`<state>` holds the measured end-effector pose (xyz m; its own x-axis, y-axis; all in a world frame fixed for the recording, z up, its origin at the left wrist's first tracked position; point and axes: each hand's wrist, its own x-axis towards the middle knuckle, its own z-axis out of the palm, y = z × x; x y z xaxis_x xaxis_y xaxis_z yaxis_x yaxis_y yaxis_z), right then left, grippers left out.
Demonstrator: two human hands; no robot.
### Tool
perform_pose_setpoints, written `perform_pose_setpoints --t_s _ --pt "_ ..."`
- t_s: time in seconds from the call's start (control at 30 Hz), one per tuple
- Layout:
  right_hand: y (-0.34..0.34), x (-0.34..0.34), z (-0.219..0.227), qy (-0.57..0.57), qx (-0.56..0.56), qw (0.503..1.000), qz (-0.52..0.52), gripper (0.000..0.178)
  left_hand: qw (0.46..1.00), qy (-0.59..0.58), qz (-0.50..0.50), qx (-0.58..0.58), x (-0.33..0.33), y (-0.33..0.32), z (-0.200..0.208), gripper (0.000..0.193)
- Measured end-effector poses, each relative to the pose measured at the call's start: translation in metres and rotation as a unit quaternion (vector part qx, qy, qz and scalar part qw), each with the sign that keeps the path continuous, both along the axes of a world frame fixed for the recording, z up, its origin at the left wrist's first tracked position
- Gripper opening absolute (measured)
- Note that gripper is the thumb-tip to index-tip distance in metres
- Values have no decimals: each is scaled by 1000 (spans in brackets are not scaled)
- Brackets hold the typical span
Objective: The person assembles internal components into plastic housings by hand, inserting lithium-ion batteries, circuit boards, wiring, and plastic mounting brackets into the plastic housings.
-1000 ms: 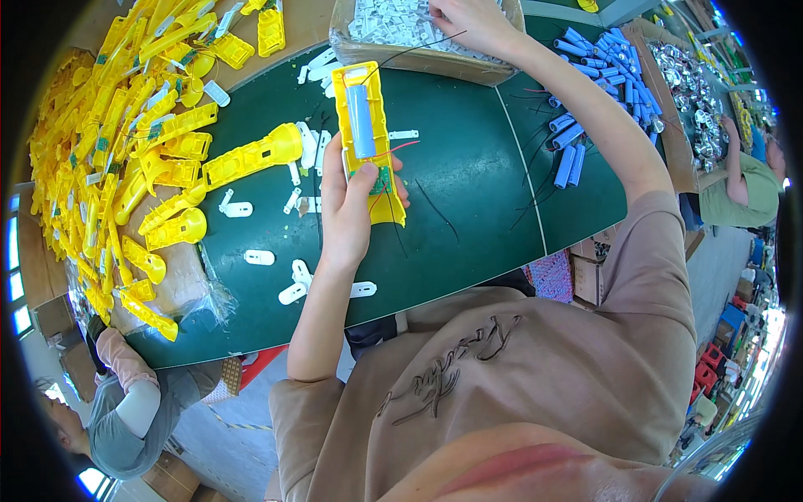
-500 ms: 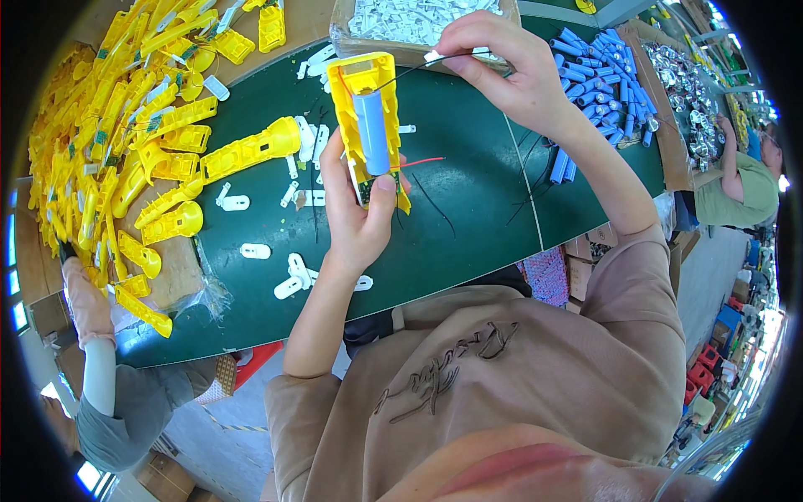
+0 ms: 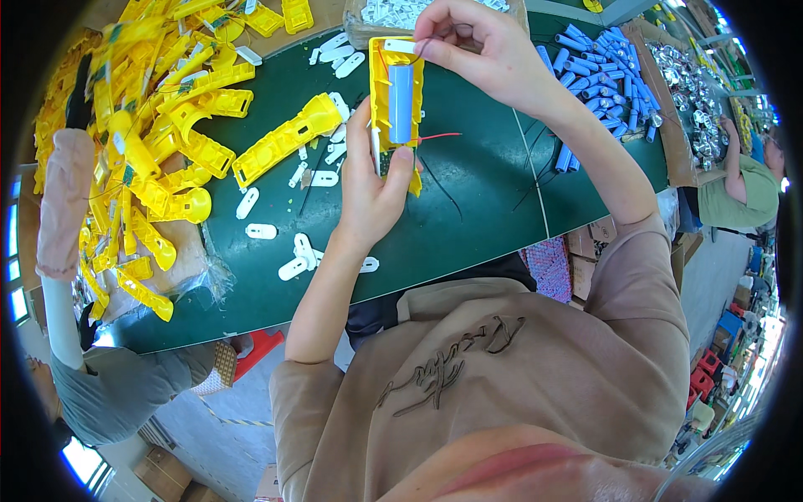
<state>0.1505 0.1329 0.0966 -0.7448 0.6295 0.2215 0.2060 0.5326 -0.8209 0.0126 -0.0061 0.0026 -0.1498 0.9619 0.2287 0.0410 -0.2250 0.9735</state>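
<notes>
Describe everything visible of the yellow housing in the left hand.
The yellow housing looks like moulded plastic: a long, open shell, hollow side facing the camera. A blue cylinder lies lengthwise inside; a white piece is at the shell's far end, at the right hand's fingertips. The left hand grips its near end; a red wire juts out rightward.

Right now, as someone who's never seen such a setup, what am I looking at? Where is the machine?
There's no robot here: these are a person's bare hands, seen from above by a wide, curved-looking camera worn on their head. The left hand grips a yellow casing with a blue cylinder inside. The right hand holds a small white piece at the casing's far end. On the green table lie loose white parts, with more yellow casings leftward and blue cylinders rightward.
</notes>
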Motion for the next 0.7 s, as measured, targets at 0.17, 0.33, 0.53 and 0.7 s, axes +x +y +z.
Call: perform_pose_setpoints --t_s 0.17,0.33,0.53,0.7 --pt "4 -5 -6 15 69 997 -9 14 999 -8 -25 -38 -2 -1 0 56" --pt "21 -11 -33 16 93 995 31 15 999 2 -23 -30 1 0 -1 55" --pt "37 -13 -55 19 52 994 94 21 987 -103 -63 -103 0 0 9 55" --pt "21 13 -61 61 -207 973 83 51 978 -161 -50 -124 -5 5 8 53"
